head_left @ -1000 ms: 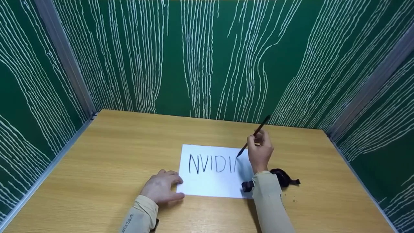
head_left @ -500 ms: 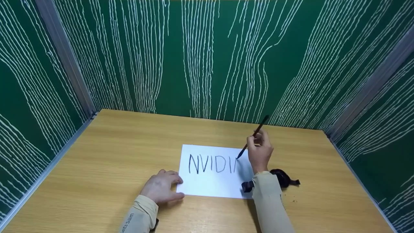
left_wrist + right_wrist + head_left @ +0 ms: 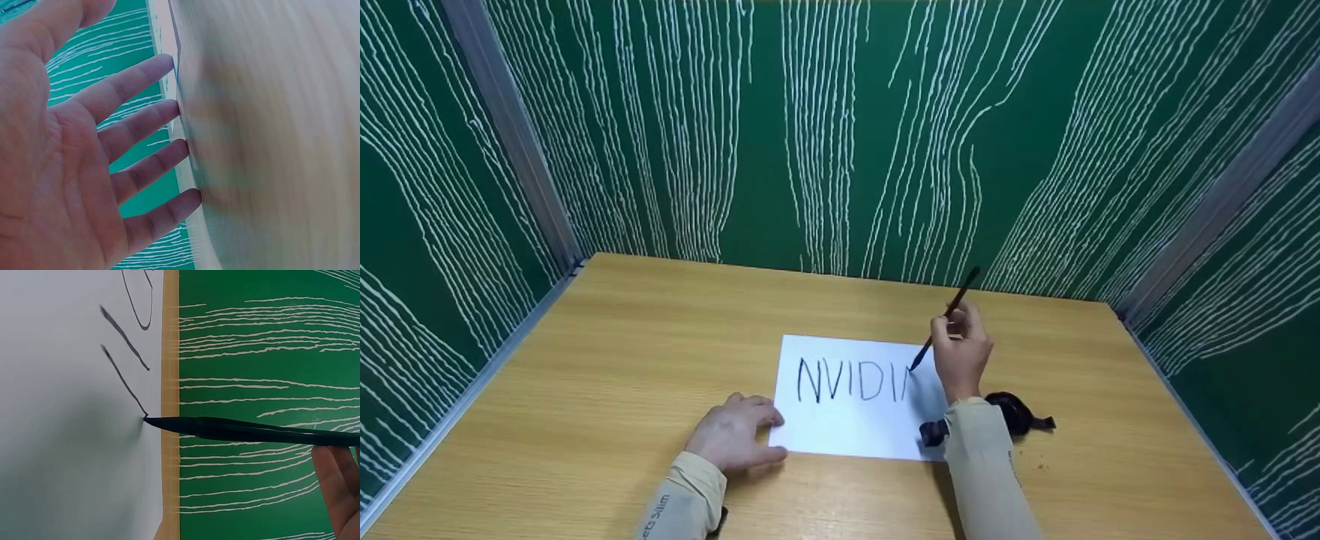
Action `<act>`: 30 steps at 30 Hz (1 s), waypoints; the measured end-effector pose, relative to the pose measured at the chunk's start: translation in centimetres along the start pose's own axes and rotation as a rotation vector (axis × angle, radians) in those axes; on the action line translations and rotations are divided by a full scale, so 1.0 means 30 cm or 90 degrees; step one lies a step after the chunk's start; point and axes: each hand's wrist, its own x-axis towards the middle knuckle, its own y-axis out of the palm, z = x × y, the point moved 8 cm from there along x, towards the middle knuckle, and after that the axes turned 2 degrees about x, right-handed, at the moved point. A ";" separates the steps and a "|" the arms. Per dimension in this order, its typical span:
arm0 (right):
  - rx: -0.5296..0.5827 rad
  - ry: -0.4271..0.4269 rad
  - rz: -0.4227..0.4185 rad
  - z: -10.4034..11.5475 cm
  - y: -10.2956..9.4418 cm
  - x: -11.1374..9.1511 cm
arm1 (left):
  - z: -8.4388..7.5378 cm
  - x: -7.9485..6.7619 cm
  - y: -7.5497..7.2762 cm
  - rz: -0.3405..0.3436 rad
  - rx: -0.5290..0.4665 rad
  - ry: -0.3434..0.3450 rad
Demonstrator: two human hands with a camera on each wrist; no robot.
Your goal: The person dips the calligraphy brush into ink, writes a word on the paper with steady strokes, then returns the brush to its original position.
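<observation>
My right hand (image 3: 963,351) pinches a slim black brush (image 3: 964,296), tilted with its top end up and to the right. In the right wrist view, the pointed tip of the brush (image 3: 225,428) touches the paper at the upper end of a slanted stroke. The white sheet of paper (image 3: 847,431) bears hand-drawn black letters reading NVIDI, then that slanted stroke. My left hand (image 3: 735,433) rests at the sheet's left edge, thumb and fingers spread. The left wrist view shows this hand's (image 3: 62,163) fingers extended, their tips against the tabletop.
The wooden table (image 3: 645,330) stands against green walls (image 3: 765,150) with white wavy lines. Beside my right forearm lies a dark rounded object (image 3: 1014,412) with a short tab; its kind is unclear. A small black block (image 3: 934,433) shows at the right wrist. Tiny specks dot the wood nearby.
The brush tip has slid slightly down and to the right on the paper, and the right hand has shifted a little with it. The left hand has stayed in place.
</observation>
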 end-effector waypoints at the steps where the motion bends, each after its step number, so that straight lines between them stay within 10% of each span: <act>1: -0.006 -0.001 0.000 0.001 0.000 0.000 | 0.000 0.000 0.000 0.000 0.000 -0.001; 30: -0.014 -0.003 0.000 0.012 -0.011 -0.004 | 0.007 -0.004 0.002 0.003 -0.003 -0.008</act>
